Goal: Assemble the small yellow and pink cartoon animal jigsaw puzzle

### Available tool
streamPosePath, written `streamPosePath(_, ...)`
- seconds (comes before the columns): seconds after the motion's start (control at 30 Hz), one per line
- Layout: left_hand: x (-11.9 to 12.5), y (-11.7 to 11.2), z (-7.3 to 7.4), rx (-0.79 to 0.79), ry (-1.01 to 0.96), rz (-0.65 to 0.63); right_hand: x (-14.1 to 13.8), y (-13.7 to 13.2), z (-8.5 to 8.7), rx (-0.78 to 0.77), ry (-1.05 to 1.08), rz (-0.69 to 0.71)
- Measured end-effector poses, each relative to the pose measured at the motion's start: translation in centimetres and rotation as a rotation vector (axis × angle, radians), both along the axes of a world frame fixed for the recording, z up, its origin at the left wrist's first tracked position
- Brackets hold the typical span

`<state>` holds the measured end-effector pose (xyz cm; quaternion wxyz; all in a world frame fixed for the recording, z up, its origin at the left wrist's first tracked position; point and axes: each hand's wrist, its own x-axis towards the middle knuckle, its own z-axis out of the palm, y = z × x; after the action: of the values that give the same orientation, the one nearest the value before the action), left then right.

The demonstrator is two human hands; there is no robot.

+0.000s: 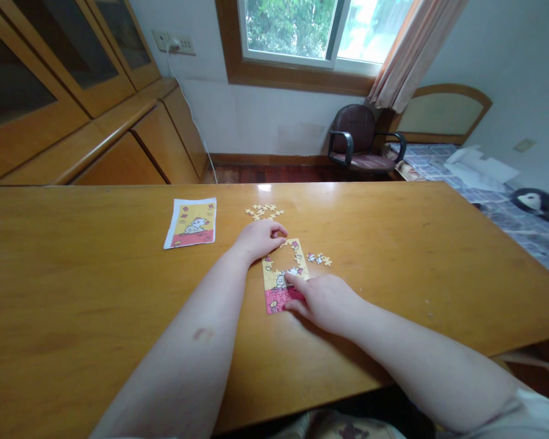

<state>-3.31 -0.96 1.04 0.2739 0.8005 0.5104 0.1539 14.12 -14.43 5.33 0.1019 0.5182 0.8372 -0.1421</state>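
Observation:
A small, partly built jigsaw puzzle (283, 277), yellow above and red below, lies on the wooden table (96, 274). My left hand (258, 238) rests at its top left corner, fingers curled, fingertips on the upper edge. My right hand (322, 302) lies over the puzzle's lower right, index finger pressing on the picture near the middle. Whether either hand holds a piece is hidden. Loose pieces (264, 211) lie just beyond the left hand, and a few more pieces (319, 259) lie right of the puzzle.
A printed reference picture (191, 222) lies on the table to the left. Wooden cabinets (73, 91) stand at the left, an office chair (359, 140) under the window, and a bed (498, 195) at the right.

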Motion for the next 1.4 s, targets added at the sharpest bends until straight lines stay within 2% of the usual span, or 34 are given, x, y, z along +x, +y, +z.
streamPosePath(0.1,0.0,-0.1,0.1,-0.002,-0.001,0.003,0.9,0.6,0.9,0.027,-0.024,-0.068)
streamPosePath(0.2,0.0,-0.1,0.2,-0.004,0.0,0.008,2.5,1.3,2.1,0.088,-0.128,-0.221)
streamPosePath(0.3,0.0,-0.1,0.3,0.0,0.006,0.007,3.8,1.4,2.7,0.093,-0.2,-0.253)
streamPosePath(0.47,0.0,-0.2,0.4,-0.006,0.005,0.01,4.5,1.3,1.7,0.102,-0.214,-0.223)
streamPosePath(0.67,0.0,-0.2,0.5,-0.001,0.007,0.014,5.9,4.5,-0.3,0.163,-0.174,-0.34)
streamPosePath(0.8,0.0,-0.2,0.4,-0.007,0.004,0.014,5.6,7.4,-0.9,0.155,-0.104,-0.294)
streamPosePath(0.93,0.0,-0.1,0.3,0.004,-0.002,0.006,3.6,10.6,-1.2,0.161,-0.007,-0.149)
streamPosePath(1.1,0.0,0.0,0.1,0.016,0.002,0.004,1.9,13.6,-1.2,0.157,0.091,-0.1)
streamPosePath(1.23,0.0,0.0,0.2,0.014,-0.016,0.005,3.3,13.0,-0.1,0.189,0.236,-0.116)
streamPosePath(1.3,0.0,-0.1,0.3,0.007,-0.018,0.006,4.3,11.6,0.5,0.128,0.204,-0.194)
streamPosePath(1.4,-0.1,-0.2,0.4,-0.001,-0.012,0.006,5.4,9.1,0.8,0.041,0.114,-0.219)
